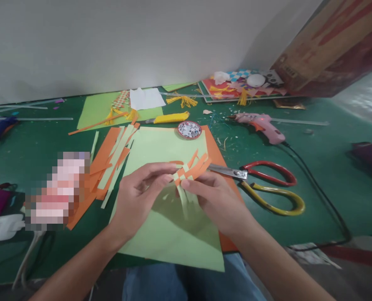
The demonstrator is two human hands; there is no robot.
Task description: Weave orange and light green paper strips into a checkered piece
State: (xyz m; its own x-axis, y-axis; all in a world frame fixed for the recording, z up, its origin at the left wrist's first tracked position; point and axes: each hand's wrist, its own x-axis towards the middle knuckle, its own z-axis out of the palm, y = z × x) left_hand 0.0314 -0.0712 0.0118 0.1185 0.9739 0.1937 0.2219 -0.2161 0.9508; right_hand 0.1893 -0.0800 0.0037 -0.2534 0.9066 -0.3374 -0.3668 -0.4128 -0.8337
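Both of my hands hold a small woven piece of paper strips (188,170), orange strips crossing light green ones, just above a light green sheet (170,234). My left hand (138,196) pinches its left edge with thumb and fingers. My right hand (215,198) grips its lower right part, with green strip ends hanging down between the two hands. An orange sheet (215,152) lies under the green one.
Loose orange and green strips (110,161) lie to the left. Red-and-yellow scissors (267,184) rest to the right, a pink glue gun (263,125) with its black cord behind them. A round dish of small eyes (189,129), a yellow-handled knife (170,118) and finished paper crafts (242,85) lie further back.
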